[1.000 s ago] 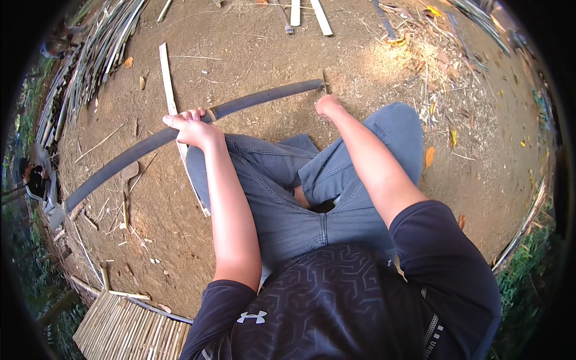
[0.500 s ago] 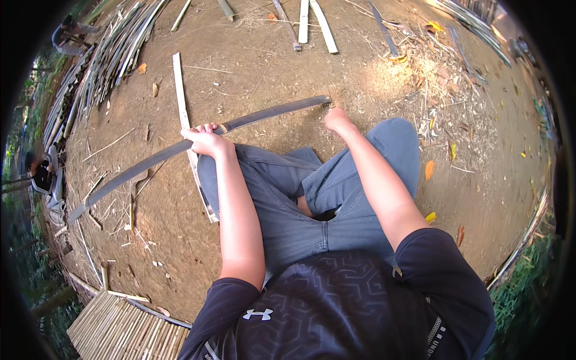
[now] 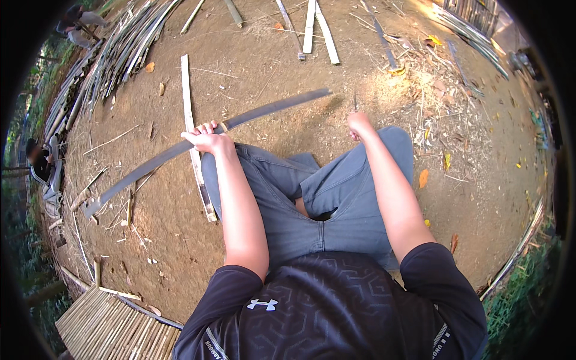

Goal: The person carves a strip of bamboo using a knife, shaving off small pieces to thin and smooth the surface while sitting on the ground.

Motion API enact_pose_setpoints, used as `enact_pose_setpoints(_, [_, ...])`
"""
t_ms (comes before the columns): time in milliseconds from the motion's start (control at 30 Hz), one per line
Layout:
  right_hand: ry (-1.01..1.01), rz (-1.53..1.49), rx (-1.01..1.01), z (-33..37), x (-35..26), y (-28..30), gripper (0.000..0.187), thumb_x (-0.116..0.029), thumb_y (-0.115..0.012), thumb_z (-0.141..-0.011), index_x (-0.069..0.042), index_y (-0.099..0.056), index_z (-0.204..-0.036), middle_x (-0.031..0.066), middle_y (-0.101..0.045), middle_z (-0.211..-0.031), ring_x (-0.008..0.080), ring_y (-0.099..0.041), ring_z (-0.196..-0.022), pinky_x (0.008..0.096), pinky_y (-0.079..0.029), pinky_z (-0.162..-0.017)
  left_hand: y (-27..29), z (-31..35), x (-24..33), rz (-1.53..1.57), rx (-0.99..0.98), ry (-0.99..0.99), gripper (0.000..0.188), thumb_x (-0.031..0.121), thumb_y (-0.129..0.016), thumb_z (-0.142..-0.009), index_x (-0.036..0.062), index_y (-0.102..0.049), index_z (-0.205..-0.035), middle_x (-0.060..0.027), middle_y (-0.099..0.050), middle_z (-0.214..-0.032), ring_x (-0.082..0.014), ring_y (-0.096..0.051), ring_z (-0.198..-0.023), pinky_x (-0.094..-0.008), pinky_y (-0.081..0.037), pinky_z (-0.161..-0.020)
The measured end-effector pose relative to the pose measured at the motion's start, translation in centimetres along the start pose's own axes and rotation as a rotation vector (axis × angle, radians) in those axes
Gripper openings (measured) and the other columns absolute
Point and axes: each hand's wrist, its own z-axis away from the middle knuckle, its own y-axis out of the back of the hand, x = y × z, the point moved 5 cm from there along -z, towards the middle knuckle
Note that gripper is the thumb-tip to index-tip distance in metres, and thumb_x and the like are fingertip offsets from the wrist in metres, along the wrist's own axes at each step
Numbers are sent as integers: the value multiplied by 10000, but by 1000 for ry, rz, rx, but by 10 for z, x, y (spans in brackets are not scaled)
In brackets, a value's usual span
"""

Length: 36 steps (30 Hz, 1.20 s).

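Note:
A long dark split-bamboo strip (image 3: 144, 166) lies slantwise across my left knee, its right end raised toward the middle of the view. My left hand (image 3: 207, 140) is closed round it near its middle, palm partly turned up, beside a pale ring-like node. In my right hand (image 3: 360, 126), above my right knee, is a small knife (image 3: 355, 104) with its narrow blade pointing away from me; the fist hides the handle. A gap separates the knife from the strip's right end. Under the strip, a pale bamboo slat (image 3: 187, 90) runs along the ground by my left leg.
Bamboo poles (image 3: 129, 51) are piled at the far left. Several loose strips (image 3: 309, 27) lie ahead on the dirt. Shavings (image 3: 402, 90) cover the ground at the right. A bamboo-slat platform (image 3: 114, 327) stands at the lower left. Another person (image 3: 43, 165) sits at the left edge.
My right hand has moved right, away from the strip's end, and the knife blade now shows. The left hand keeps its hold, while the strip's left end has shifted slightly right.

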Motion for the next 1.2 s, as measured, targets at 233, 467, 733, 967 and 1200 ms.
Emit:
enact_pose_setpoints(233, [51,467,-11,-2,-2,-32,323,-206,-468,-907,1,-694,-1010,167,-709,-927,255,-694,-882,373,-524,-809,6,-5,0,100,55,28,392,378,-386,-967,168,-287,-651,23,-250,-515,-122,-243,-428,-295,-277,-448])
enact_pose_setpoints(467, [186,723,154,-3,-42,-3,313,-189,-523,-893,-38,-677,-1120,162,-688,-1097,300,-657,-1051,402,-506,-881,-11,7,-3,-97,-216,88,413,341,-462,-935,169,-284,-604,22,-272,-507,-118,-269,-439,-306,-314,-513])
enact_pose_setpoints(733, [253,871,102,-16,-29,-28,299,-153,-511,-891,-43,-695,-1100,155,-646,-1206,289,-622,-1133,381,-507,-922,-18,15,-10,-172,-251,102,400,258,-525,-923,162,-296,-610,22,-278,-513,-114,-293,-460,-314,-361,-547])
enact_pose_setpoints(967, [187,744,115,-19,-24,-33,297,-149,-520,-891,-56,-690,-1116,164,-635,-1222,288,-616,-1143,392,-514,-920,-16,13,-13,-203,-258,85,395,241,-493,-942,155,-289,-615,25,-254,-528,-114,-283,-474,-312,-375,-557])
enact_pose_setpoints(1200, [173,791,72,-11,-29,-26,291,-150,-537,-885,-60,-693,-1114,154,-641,-1216,290,-624,-1130,384,-520,-909,-16,17,-8,-246,-193,22,353,208,-483,-952,133,-322,-648,18,-283,-539,-113,-292,-470,-322,-380,-534])
